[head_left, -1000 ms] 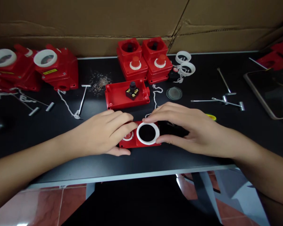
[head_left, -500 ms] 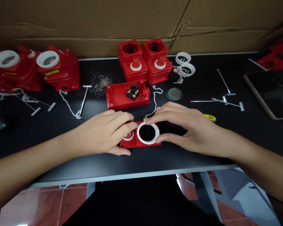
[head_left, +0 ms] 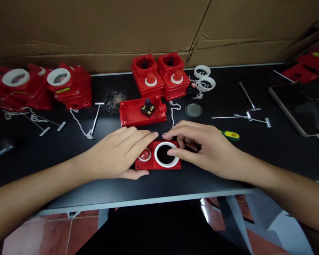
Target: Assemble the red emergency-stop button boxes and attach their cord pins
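A red housing cover [head_left: 152, 165] lies on the black table close to its front edge. On its right half sits a white ring [head_left: 157, 160] around a dark round opening; on its left half is a red button [head_left: 145, 154] in a white collar. My left hand [head_left: 119, 152] grips the cover's left end, fingers across the top and thumb at the near side. Over the ring's right side is my right hand [head_left: 202, 147], thumb and forefinger apart, with the thumb tip over the dark opening. Behind the cover stands an open red box [head_left: 127, 115] with a black switch block [head_left: 148, 109] inside.
Two red housings [head_left: 149, 85] stand at the back, beside white rings [head_left: 202, 71] and glass discs [head_left: 193, 110]. More red units [head_left: 77, 85] are at left. Small metal hammers [head_left: 97, 118], a green-yellow screwdriver [head_left: 231, 135] and a tablet-like device [head_left: 295, 106] lie around.
My right thumb has moved left from the ring's right rim to over its opening. My left hand stays on the cover. The camera view has shifted slightly.
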Action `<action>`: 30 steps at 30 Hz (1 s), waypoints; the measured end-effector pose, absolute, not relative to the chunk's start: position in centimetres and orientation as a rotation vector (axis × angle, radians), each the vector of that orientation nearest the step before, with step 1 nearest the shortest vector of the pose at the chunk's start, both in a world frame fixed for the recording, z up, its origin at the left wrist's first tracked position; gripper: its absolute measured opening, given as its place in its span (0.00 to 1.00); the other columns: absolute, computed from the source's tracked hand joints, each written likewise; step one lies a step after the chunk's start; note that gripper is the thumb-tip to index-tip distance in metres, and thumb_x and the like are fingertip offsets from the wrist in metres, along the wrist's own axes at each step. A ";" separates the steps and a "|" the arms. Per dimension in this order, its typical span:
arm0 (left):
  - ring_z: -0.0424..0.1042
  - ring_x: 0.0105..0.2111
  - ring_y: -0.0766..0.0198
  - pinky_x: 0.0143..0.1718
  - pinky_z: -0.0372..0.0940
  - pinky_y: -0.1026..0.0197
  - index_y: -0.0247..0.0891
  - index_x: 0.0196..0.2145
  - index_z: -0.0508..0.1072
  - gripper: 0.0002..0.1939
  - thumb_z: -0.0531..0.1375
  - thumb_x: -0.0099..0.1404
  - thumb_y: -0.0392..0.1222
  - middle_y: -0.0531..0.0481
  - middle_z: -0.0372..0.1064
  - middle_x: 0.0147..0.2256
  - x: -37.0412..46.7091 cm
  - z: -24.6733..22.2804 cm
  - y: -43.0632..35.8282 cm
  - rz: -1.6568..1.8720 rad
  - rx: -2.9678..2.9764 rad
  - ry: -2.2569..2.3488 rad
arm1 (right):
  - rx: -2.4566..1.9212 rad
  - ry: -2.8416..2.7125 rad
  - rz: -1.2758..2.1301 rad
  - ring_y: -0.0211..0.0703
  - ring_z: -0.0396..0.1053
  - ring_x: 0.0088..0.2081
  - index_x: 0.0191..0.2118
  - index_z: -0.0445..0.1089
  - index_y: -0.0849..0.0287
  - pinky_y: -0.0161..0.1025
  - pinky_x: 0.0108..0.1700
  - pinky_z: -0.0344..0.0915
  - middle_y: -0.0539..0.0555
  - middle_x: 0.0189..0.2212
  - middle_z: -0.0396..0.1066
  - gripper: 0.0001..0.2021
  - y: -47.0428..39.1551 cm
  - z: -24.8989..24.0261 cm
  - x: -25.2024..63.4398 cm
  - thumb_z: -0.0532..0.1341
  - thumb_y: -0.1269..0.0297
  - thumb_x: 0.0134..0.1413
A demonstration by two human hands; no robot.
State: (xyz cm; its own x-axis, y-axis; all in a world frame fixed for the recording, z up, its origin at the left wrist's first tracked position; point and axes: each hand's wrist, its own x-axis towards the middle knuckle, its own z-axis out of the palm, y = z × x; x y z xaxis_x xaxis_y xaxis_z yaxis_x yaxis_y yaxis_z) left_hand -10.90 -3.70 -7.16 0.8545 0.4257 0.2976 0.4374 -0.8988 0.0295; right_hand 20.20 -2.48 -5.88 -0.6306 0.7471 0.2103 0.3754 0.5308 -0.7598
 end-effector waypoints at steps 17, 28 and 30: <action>0.75 0.30 0.60 0.31 0.73 0.57 0.45 0.59 0.83 0.14 0.71 0.79 0.38 0.44 0.86 0.47 -10.8 -6.3 -3.5 -0.778 -2.743 -0.446 | -1.077 -1.994 1.592 0.21 0.57 0.28 0.59 0.84 0.61 0.24 0.29 0.57 0.49 0.37 0.77 0.26 -3.1 -4.4 19.7 0.73 0.44 0.67; 0.82 0.37 0.53 0.39 0.78 0.52 0.37 0.63 0.75 0.24 0.67 0.84 0.59 0.36 0.87 0.50 -11.5 -7.1 -3.2 -0.725 -2.889 -0.474 | -0.880 -2.318 1.123 0.30 0.74 0.45 0.67 0.79 0.56 0.28 0.46 0.74 0.58 0.57 0.76 0.38 -2.4 -4.9 20.9 0.75 0.35 0.61; 0.83 0.37 0.53 0.39 0.77 0.52 0.37 0.61 0.74 0.26 0.64 0.85 0.63 0.37 0.87 0.49 -11.5 -7.3 -3.0 -0.729 -2.924 -0.499 | -0.726 -2.396 0.956 0.36 0.76 0.57 0.69 0.78 0.55 0.32 0.60 0.77 0.60 0.63 0.74 0.38 -2.1 -5.1 21.1 0.77 0.38 0.60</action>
State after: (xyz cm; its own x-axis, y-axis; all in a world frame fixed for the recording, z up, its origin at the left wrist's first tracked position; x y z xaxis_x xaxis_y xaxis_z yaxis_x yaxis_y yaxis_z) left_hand -11.49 -3.00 -7.34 0.8330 0.2913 0.4703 0.3329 -0.9429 -0.0056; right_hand 21.13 -2.12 -5.12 -0.7560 0.6181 0.2155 0.3000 0.6197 -0.7252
